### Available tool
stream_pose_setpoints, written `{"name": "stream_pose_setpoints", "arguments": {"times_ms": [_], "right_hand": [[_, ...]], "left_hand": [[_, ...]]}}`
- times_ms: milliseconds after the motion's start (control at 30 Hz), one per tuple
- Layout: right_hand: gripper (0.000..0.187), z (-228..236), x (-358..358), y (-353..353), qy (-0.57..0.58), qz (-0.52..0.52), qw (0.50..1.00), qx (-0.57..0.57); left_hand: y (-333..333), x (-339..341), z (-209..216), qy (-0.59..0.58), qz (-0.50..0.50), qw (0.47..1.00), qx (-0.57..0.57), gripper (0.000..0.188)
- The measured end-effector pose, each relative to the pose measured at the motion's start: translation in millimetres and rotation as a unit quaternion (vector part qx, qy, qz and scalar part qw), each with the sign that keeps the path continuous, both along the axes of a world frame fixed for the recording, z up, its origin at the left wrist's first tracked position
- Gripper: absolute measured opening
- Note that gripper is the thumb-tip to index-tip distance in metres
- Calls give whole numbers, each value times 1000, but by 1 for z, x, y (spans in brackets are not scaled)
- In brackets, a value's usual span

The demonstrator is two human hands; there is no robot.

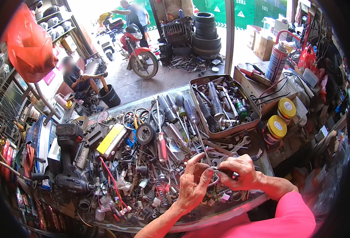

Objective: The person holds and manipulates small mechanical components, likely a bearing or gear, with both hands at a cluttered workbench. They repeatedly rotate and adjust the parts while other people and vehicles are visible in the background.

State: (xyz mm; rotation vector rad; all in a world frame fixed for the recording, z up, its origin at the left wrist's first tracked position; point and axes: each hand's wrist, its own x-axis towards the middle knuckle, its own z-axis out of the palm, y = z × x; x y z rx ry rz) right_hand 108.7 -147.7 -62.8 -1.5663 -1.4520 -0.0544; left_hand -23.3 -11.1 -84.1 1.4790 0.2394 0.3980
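Over the near right edge of the cluttered workbench, my two hands meet at a thin, curved, ring-like metal piece (pixel 215 181). My left hand (pixel 191 183) has its thumb against this piece, its index finger raised and bent. My right hand (pixel 241 171) is closed, thumb and fingers pinching the piece from the other side. A short dark metal end (pixel 235 175) shows at the right hand's fingers; I cannot make out what it belongs to. Just beyond the hands lie a wrench (pixel 241 145) and a red-handled screwdriver (pixel 162 148).
A metal tray of tools (pixel 225 133) stands at the bench's far right, beside yellow-lidded tins (pixel 275 127). A cordless impact wrench (pixel 70 158) and a yellow box (pixel 112 140) lie left among loose parts. Beyond are a seated person, a red motorcycle (pixel 140 59) and stacked tyres (pixel 206 37).
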Motion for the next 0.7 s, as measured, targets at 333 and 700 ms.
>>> {"name": "stream_pose_setpoints", "arguments": {"times_ms": [333,700], "right_hand": [[14,6,3,0,33,-35,999,13],[17,3,5,0,23,-36,999,29]], "left_hand": [[-3,0,1,-14,27,997,76,56],[-5,1,0,-19,36,994,101,54]]}}
